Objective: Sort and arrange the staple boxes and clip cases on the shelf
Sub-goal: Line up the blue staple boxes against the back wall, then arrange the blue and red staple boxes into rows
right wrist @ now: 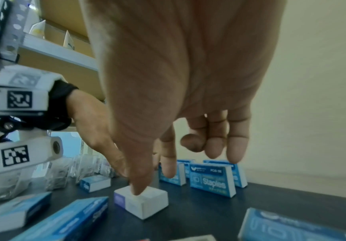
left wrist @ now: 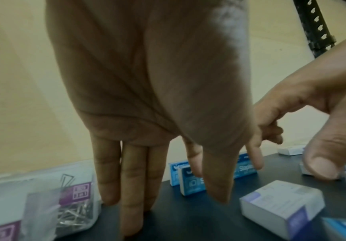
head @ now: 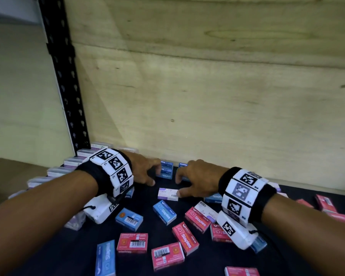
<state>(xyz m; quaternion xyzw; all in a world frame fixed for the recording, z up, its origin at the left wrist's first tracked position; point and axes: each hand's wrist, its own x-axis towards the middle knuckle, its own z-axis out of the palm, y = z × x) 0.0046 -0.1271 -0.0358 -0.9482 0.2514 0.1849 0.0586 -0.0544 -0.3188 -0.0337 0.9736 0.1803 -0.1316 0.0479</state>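
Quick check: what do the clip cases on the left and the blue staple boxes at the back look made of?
Clip cases: apparently clear, glossy plastic; metal clips show through the walls, with a purple label. Blue staple boxes: likely thin printed cardboard with a matte finish; sharp folded edges and white end faces.

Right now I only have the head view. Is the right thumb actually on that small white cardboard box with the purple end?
Observer: Yes. The right wrist view shows the right hand with its thumb tip pressing on top of the small white cardboard box with the purple end.
Operator: Left hand holding anything?
Observer: No. The left wrist view shows the left hand with straight fingers, holding nothing, by the upright blue staple boxes.
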